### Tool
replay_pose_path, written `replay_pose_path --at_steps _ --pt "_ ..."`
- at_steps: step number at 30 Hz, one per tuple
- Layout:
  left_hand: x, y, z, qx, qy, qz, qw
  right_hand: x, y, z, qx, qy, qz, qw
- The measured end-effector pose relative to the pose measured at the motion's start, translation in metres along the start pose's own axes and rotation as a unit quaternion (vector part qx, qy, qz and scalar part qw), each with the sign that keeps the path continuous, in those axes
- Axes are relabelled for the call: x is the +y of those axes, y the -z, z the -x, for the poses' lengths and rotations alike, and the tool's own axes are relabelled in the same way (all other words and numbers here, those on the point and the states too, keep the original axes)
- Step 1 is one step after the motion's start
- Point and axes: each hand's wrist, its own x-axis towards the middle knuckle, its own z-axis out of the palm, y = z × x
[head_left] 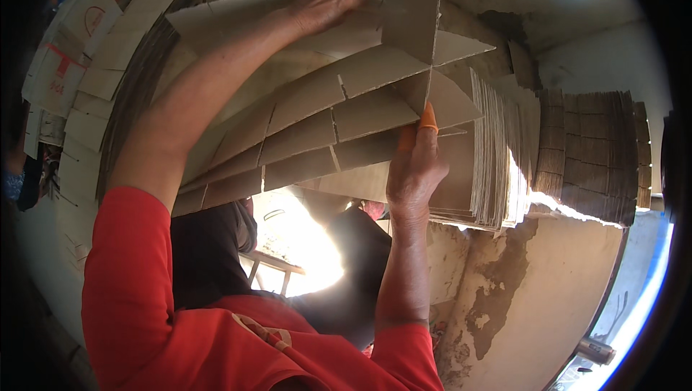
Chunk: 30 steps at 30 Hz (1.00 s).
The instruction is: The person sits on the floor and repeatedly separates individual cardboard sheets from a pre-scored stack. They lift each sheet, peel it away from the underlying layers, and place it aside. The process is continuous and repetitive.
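Note:
Several long grey-brown slotted cardboard strips (306, 106) fan out before me, spreading to the left. An upright crosswise cardboard strip (411, 12) meets them at their right ends, its slot engaged with at least one of them. My right hand (418, 171) is closed on the near lower end of this crosswise strip; an orange finger cover shows on one finger. Farther away, my left hand (328, 5) is closed at the top edge of the far long strip, its arm reaching over the others. Its fingertips are partly hidden and slightly blurred.
A thick stack of cardboard sheets (497, 153) stands to the right, with darker slotted bundles (595, 149) beyond it. More cardboard pieces (108, 74) and a white printed carton (68, 67) lie on the left. Bright sunlight falls between my legs.

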Motion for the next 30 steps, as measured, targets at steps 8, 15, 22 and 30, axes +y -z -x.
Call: replay_pose_path --at_steps 8,15,22,30 --pt "0.014 0.013 -0.004 0.019 -0.008 0.047 0.999 -0.003 0.002 -0.001 -0.096 -0.093 -0.019 0.991" --pt "0.029 0.021 0.003 -0.018 0.012 0.079 0.997 -0.009 0.005 0.000 -0.076 -0.086 0.014 0.993" --pt "0.021 0.008 0.013 0.001 0.038 0.061 0.997 -0.010 0.008 -0.002 -0.122 -0.081 0.039 0.988" --pt "0.035 0.016 0.015 -0.009 0.011 0.141 0.990 -0.009 0.007 -0.005 -0.152 -0.095 0.051 0.982"
